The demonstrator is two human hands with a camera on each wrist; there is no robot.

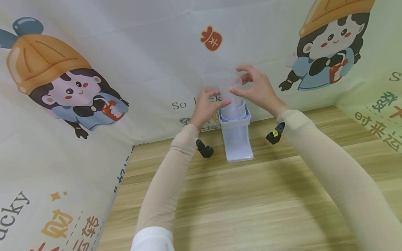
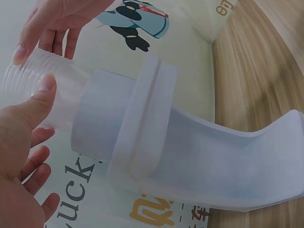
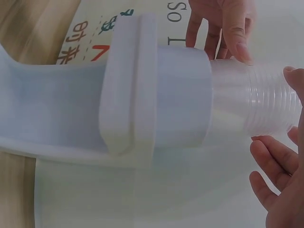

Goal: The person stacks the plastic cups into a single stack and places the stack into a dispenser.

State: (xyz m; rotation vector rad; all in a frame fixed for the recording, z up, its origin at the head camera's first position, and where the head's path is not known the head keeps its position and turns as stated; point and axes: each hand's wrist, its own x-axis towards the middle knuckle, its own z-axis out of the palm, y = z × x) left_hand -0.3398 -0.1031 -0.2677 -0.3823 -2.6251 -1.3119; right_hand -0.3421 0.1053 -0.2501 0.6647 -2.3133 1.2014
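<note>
A white cup dispenser point(image 1: 238, 141) stands upright on the table against the backdrop, its curved lower front flaring into a foot. Out of its round top collar point(image 2: 102, 114) rises a stack of clear plastic cups point(image 3: 232, 97), with ribbed rims bunched at the upper end. My left hand point(image 1: 205, 106) holds the stack from the left, thumb against the near side. From the right, my right hand point(image 1: 259, 89) grips the same stack near its rims, thumb in front and fingers partly hidden behind. The stack's lower part is hidden inside the collar.
The wood-grain table point(image 1: 226, 198) stretches in front of the dispenser. A pale printed backdrop point(image 1: 157, 45) with cartoon figures rises close behind and on both sides. Black wrist devices point(image 1: 205, 149) hang beneath both forearms.
</note>
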